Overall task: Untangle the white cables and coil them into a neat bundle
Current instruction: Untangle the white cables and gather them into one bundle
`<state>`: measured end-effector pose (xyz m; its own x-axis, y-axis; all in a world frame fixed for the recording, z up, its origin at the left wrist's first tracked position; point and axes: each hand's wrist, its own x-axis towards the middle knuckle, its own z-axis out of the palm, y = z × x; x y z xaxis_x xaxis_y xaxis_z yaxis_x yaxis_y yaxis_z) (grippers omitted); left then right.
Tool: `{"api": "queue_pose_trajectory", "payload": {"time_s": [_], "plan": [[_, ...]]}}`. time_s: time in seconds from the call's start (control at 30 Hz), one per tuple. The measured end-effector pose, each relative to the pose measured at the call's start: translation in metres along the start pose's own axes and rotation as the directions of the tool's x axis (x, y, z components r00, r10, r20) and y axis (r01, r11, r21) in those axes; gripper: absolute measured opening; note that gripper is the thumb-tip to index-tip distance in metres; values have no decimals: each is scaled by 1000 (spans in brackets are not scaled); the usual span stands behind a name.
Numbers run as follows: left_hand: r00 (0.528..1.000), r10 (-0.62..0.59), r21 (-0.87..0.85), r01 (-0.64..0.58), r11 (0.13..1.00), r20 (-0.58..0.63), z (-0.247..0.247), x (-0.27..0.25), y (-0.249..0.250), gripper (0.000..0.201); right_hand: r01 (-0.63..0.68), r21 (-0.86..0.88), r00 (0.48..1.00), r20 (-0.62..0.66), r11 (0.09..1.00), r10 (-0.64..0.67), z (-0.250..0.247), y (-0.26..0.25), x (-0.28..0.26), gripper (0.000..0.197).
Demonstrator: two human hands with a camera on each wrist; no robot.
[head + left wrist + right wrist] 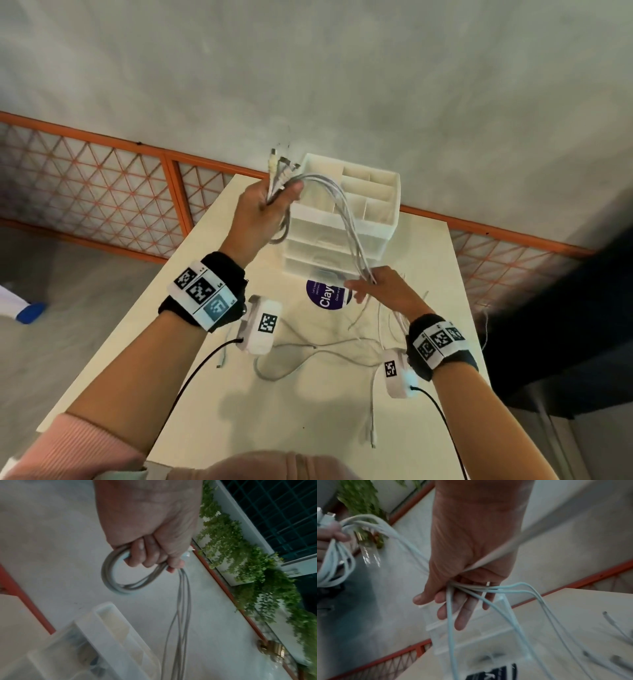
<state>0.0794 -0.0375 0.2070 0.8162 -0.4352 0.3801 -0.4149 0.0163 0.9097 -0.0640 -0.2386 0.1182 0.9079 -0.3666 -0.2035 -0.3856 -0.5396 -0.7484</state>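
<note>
The left hand is raised above the far part of the table. Its fingers are curled tight around a bunch of white cables. The plug ends stick up out of the top of the fist. A small loop of the cables hangs out under the fist, and the left wrist view shows the fingers wrapped through that loop.

From the fist the cables bend over in an arch and run down to the right hand. The right hand is lower and closer to the person. Its fingers are mostly straight and a little spread, and the strands pass across the palm and between the fingers. The thumb lies along the side. It does not squeeze them hard.

Past the right hand the loose cable ends fall onto the table. More white cable lies in curves on the table between the two arms.

Behind the arch of cables stands a white plastic drawer box with open slots on top. In front of it lies a round purple label, close to the right hand's fingertips. Both wrists wear black bands with black and white square marks
</note>
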Motion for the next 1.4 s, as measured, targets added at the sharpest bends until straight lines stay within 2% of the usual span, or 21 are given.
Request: {"api": "queue_pose_trajectory", "payload": {"time_s": [0.13, 0.23, 0.3, 0.37, 0.43, 0.5, 0.53, 0.57, 0.63, 0.73, 0.77, 0.8, 0.83, 0.87, 0.93, 0.97, 1.0, 1.07, 1.17, 1.3, 1.4], "plan": [[967, -122, 170, 161, 972, -222, -18, 5, -45, 27, -65, -41, 998, -30, 997, 63, -9, 14, -7, 35], [932, -253, 362, 336, 869, -259, -20, -5, -66, 36, -67, -59, 994, -86, 996, 62, -27, -2, -12, 34], [935, -264, 396, 341, 853, -236, -13, -12, -62, 48, -40, -120, 997, -77, 992, 30, -34, -15, -15, 37], [980, -177, 336, 198, 921, -93, -3, -17, -49, 43, -25, -193, 999, -38, 981, 18, -35, -28, -17, 50], [979, -139, 265, 97, 959, 147, 10, -22, -34, 43, -27, -217, 1000, 3, 976, 29, -30, -38, -19, 67], [939, -103, 188, 43, 981, 328, 20, -28, -27, 68, -13, -243, 998, 53, 970, 27, -25, -45, -20, 72], [932, -71, 176, 8, 984, 355, 25, -31, -27, 82, 3, -271, 996, 82, 963, 20, -23, -48, -21, 71], [939, -41, 176, -20, 984, 340, 29, -34, -27, 91, 20, -298, 994, 108, 954, 13, -22, -50, -21, 68], [977, -2, 170, -35, 985, 212, 36, -39, -27, 91, 28, -333, 992, 128, 943, 16, -20, -52, -22, 63], [998, 64, -12, -64, 998, -18, 43, -49, -20, 71, -29, -360, 994, 87, 932, 65, -22, -48, -23, 55], [997, 61, -78, -65, 995, -45, 44, -52, -18, 65, -48, -380, 995, 67, 924, 79, -22, -46, -23, 53], [999, 46, -104, -47, 994, -16, 45, -54, -16, 61, -60, -394, 995, 53, 917, 88, -22, -45, -24, 51], [996, 30, -76, -24, 997, 78, 47, -54, -16, 57, -66, -391, 994, 52, 918, 94, -21, -45, -24, 50], [973, 9, 2, -10, 1000, 230, 48, -55, -16, 55, -59, -375, 994, 61, 925, 88, -20, -47, -24, 48], [851, -63, 165, -28, 986, 522, 51, -58, -21, 51, -35, -316, 993, 99, 948, 70, -17, -56, -23, 36], [808, -97, 214, -37, 976, 581, 53, -60, -26, 41, -35, -275, 990, 124, 961, 72, -16, -61, -23, 25], [797, -106, 230, -42, 972, 595, 54, -61, -30, 29, -27, -231, 986, 152, 973, 63, -17, -67, -26, 17], [815, -101, 245, -51, 968, 570, 51, -61, -36, 10, 10, -91, 979, 202, 996, 9, -20, -70, -30, 20], [826, -102, 374, -137, 917, 554, 42, -49, -32, 16, -2, 91, 988, 152, 996, -12, -25, -61, -35, 43], [905, -30, 488, -200, 850, 424, 17, -25, -27, 32, -48, -95, 997, 61, 994, 54, -34, -33, -31, 39], [948, 30, 553, -210, 806, 316, -2, -16, -30, 36, -113, -145, 992, -64, 983, 105, -40, -5, -26, 42]]}}
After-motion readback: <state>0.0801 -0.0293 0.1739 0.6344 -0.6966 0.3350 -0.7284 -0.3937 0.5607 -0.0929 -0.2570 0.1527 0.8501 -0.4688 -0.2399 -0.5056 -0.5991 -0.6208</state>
